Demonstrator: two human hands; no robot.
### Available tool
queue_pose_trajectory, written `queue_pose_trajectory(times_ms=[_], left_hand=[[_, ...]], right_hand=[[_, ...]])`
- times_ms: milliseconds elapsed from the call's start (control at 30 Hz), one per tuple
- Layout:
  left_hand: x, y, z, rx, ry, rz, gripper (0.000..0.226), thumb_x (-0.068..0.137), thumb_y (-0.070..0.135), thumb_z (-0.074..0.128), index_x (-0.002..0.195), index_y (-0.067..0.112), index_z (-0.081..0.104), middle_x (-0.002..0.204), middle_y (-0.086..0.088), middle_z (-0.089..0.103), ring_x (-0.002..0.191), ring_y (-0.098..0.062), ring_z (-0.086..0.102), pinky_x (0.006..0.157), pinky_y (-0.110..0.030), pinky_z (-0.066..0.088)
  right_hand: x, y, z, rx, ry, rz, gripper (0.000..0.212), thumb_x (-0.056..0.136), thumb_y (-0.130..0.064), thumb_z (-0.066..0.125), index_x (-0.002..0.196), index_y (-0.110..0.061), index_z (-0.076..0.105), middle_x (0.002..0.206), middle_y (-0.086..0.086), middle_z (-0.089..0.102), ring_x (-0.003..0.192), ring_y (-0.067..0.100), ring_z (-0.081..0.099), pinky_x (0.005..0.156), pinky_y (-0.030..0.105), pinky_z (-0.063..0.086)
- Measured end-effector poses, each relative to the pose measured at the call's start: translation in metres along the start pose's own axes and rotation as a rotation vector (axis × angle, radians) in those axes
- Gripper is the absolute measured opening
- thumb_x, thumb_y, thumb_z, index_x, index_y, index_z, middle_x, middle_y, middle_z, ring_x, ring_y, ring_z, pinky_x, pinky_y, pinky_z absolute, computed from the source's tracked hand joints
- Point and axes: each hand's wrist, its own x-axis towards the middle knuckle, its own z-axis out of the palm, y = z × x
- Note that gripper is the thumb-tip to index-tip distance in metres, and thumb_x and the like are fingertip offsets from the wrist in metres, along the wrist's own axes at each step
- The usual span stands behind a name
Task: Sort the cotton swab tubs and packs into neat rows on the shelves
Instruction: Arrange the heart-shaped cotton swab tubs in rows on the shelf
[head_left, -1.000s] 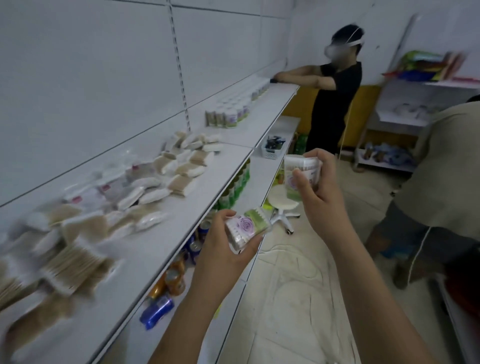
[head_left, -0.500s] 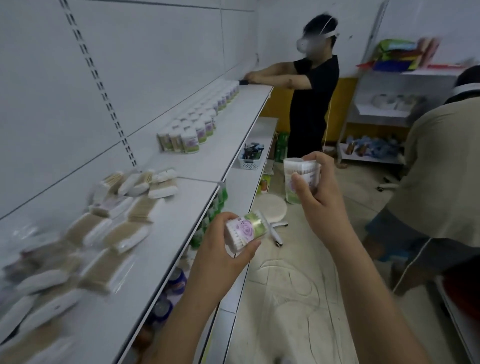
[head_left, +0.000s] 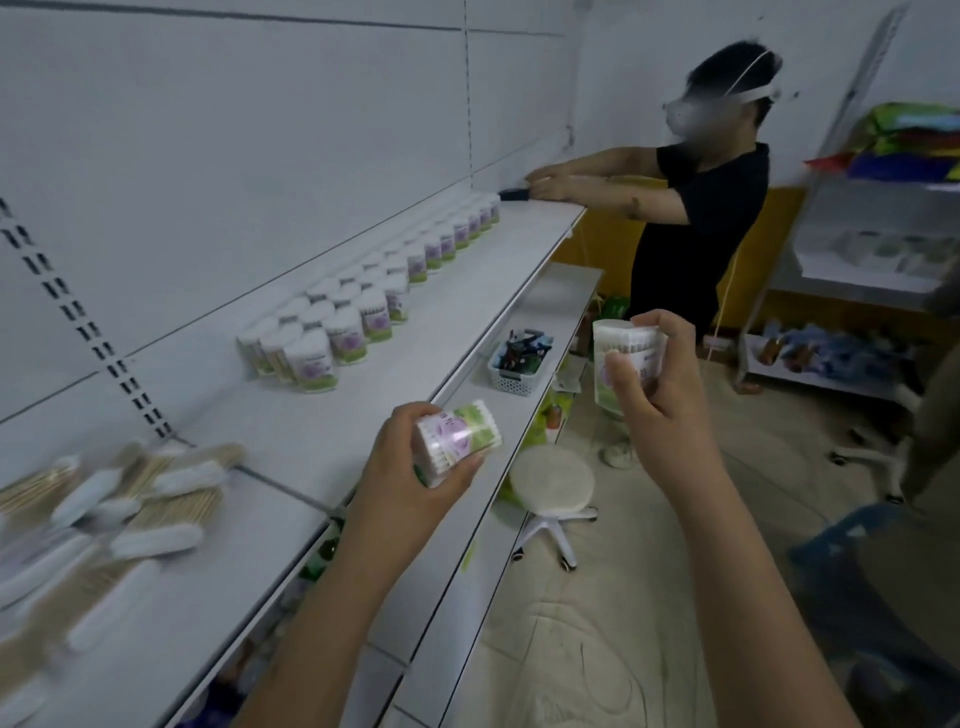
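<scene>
My left hand grips a round cotton swab tub with a purple and green label, tilted on its side, just off the front edge of the white upper shelf. My right hand holds a second tub upright, farther right, over the aisle. Rows of matching tubs stand along the back of the shelf, stretching away to the far end. Flat packs of cotton swabs lie loosely heaped on the shelf at the near left, blurred.
A person in a black shirt works at the shelf's far end. Another person stands close at the right edge. A white basket sits on the lower shelf. A round white stool stands in the aisle.
My view has swung right along the shelf, bringing the rows of tubs closer. Both hands still carry their tubs; the left one has moved nearer the shelf's edge.
</scene>
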Motion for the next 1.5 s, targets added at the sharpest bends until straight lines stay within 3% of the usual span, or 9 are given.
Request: queue_pose_trajectory(times_ms=[100, 233, 400, 667, 767, 900, 1100, 1367, 1500], left_hand=[[0.033, -0.004, 0.011, 0.006, 0.010, -0.010, 0.053, 0.076, 0.037, 0.084, 0.117, 0.041, 0.050, 0.113, 0.005, 0.064, 0.094, -0.016, 0.067, 0.077, -0.043, 0.060], [0.081, -0.015, 0.018, 0.045, 0.054, 0.015, 0.051, 0.077, 0.032, 0.084, 0.116, 0.036, 0.052, 0.113, 0.006, 0.061, 0.098, -0.008, 0.063, 0.080, -0.034, 0.057], [0.150, -0.029, 0.016, 0.037, 0.106, -0.005, 0.051, 0.077, 0.036, 0.083, 0.116, 0.039, 0.052, 0.113, 0.007, 0.062, 0.098, -0.005, 0.062, 0.082, -0.036, 0.057], [0.200, -0.038, 0.013, 0.024, 0.139, -0.058, 0.058, 0.066, 0.061, 0.075, 0.115, 0.041, 0.051, 0.109, 0.014, 0.063, 0.097, -0.004, 0.062, 0.082, -0.034, 0.055], [0.203, -0.042, 0.013, 0.077, 0.140, -0.104, 0.054, 0.071, 0.052, 0.077, 0.116, 0.047, 0.049, 0.115, 0.014, 0.058, 0.101, -0.005, 0.061, 0.083, -0.032, 0.054], [0.230, -0.039, 0.018, 0.141, 0.248, -0.119, 0.053, 0.079, 0.032, 0.082, 0.118, 0.047, 0.049, 0.118, 0.017, 0.053, 0.103, -0.004, 0.060, 0.083, -0.033, 0.055], [0.283, -0.018, 0.047, 0.293, 0.329, -0.117, 0.052, 0.079, 0.013, 0.078, 0.114, 0.039, 0.050, 0.118, 0.012, 0.044, 0.104, -0.001, 0.055, 0.070, -0.012, 0.047], [0.342, -0.009, 0.081, 0.501, 0.431, -0.156, 0.019, 0.089, 0.036, 0.069, 0.105, 0.038, 0.059, 0.117, 0.014, 0.041, 0.101, 0.000, 0.051, 0.076, -0.005, 0.040], [0.360, -0.015, 0.090, 0.746, 0.383, -0.110, 0.026, 0.089, 0.036, 0.066, 0.114, 0.035, 0.057, 0.117, 0.016, 0.043, 0.097, -0.002, 0.050, 0.077, -0.011, 0.039]], right_hand=[[0.030, 0.027, 0.018, 0.015, -0.044, 0.010, 0.034, 0.099, -0.037, 0.055, 0.129, -0.030, 0.041, 0.093, 0.007, 0.052, 0.067, 0.021, 0.051, 0.057, 0.035, 0.047], [0.072, 0.061, 0.050, 0.001, -0.115, 0.002, 0.031, 0.099, -0.036, 0.055, 0.126, -0.034, 0.041, 0.093, -0.001, 0.053, 0.063, 0.006, 0.047, 0.056, 0.017, 0.039], [0.134, 0.084, 0.098, -0.015, -0.160, 0.000, 0.032, 0.098, -0.042, 0.054, 0.126, -0.039, 0.039, 0.083, -0.005, 0.047, 0.060, 0.007, 0.045, 0.056, 0.017, 0.035], [0.216, 0.112, 0.157, 0.050, -0.246, -0.039, 0.036, 0.097, -0.038, 0.058, 0.127, -0.039, 0.039, 0.102, -0.006, 0.052, 0.065, 0.012, 0.051, 0.061, 0.033, 0.048], [0.243, 0.128, 0.187, 0.115, -0.317, -0.022, 0.039, 0.094, -0.034, 0.063, 0.123, -0.042, 0.040, 0.106, -0.001, 0.055, 0.071, 0.021, 0.057, 0.066, 0.043, 0.054], [0.279, 0.150, 0.230, 0.187, -0.435, -0.059, 0.050, 0.089, -0.027, 0.071, 0.123, -0.041, 0.038, 0.109, 0.002, 0.055, 0.070, 0.011, 0.058, 0.060, 0.023, 0.050], [0.335, 0.179, 0.266, 0.251, -0.623, -0.135, 0.061, 0.085, -0.016, 0.075, 0.128, -0.032, 0.035, 0.115, -0.001, 0.049, 0.075, -0.003, 0.052, 0.067, 0.009, 0.042], [0.379, 0.223, 0.282, 0.287, -0.755, -0.187, 0.057, 0.091, -0.027, 0.068, 0.131, -0.036, 0.028, 0.123, -0.003, 0.051, 0.102, 0.013, 0.058, 0.083, 0.028, 0.048], [0.382, 0.245, 0.281, 0.207, -0.803, -0.255, 0.058, 0.092, -0.033, 0.066, 0.136, -0.035, 0.028, 0.127, -0.001, 0.052, 0.110, 0.018, 0.055, 0.093, 0.039, 0.048]])
